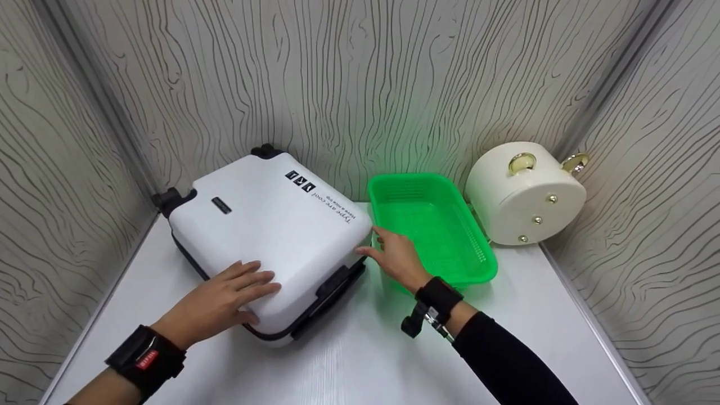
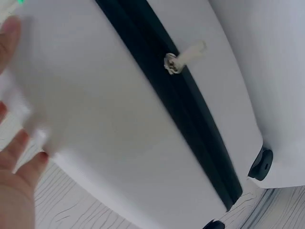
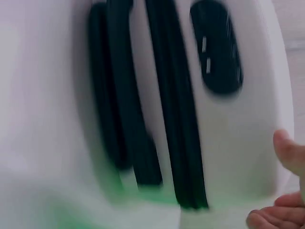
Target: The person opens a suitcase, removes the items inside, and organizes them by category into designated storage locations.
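A white hard-shell suitcase (image 1: 264, 230) lies flat on the table, turned at an angle, its black wheels toward the back left. My left hand (image 1: 219, 301) rests on its near-left corner, fingers spread over the top and thumb lower by the side. At the right corner, my right hand (image 1: 400, 259) touches the shell with extended thumb and index finger. A dark zip band (image 2: 167, 86) with a pale pull runs along the suitcase side in the left wrist view. The right wrist view, blurred, shows a black side handle (image 3: 121, 95) and a black lock panel (image 3: 217, 47).
Just right of the suitcase sits a green plastic basket (image 1: 490, 270), partly behind my right hand. A cream rounded container (image 1: 523, 197) with gold rings and knobs leans in the back right corner. Wood-patterned walls (image 1: 349, 84) enclose the white table (image 1: 360, 365).
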`<state>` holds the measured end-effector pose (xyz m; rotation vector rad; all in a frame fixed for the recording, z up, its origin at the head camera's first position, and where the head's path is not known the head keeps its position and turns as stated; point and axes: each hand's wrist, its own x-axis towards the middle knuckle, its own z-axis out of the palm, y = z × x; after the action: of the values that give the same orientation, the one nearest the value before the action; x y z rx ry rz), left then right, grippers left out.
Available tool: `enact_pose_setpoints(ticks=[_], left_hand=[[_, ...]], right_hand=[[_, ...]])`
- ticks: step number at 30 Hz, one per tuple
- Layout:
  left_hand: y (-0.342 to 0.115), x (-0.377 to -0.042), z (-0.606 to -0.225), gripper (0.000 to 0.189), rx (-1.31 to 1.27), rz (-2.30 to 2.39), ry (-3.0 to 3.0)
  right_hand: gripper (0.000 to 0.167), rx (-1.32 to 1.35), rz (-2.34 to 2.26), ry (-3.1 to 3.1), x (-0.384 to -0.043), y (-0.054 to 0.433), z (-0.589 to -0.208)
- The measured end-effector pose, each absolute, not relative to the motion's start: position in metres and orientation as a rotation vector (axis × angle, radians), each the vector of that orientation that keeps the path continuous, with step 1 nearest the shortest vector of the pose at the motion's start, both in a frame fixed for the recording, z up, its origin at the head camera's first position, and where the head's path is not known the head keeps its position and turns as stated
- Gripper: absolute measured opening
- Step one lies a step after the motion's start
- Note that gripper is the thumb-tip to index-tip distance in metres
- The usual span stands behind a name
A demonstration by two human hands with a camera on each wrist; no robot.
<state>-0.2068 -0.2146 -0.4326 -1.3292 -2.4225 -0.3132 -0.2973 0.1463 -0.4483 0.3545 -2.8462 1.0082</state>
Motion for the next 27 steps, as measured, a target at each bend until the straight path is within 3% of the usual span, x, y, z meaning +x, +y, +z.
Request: enact_pose_setpoints(ticks=[9, 20, 27], left_hand=[[-0.2, -0.21, -0.442, 0.068, -1.287, -0.289, -2.311], [-0.142, -0.204, -0.452, 0.056, -1.092, -0.288, -2.353], [-0.105, -0.209, -0.45, 0.056, -0.935, -0.215, -2.425]], right_hand=[[0.078, 0.292, 1.208, -2.832, -0.31, 0.14, -0.447], [0.075, 0.321, 1.365, -2.893, -0.353, 0.15, -0.448], [0.075, 0.263, 1.217, -2.971, -0.352, 0.14, -0.44]])
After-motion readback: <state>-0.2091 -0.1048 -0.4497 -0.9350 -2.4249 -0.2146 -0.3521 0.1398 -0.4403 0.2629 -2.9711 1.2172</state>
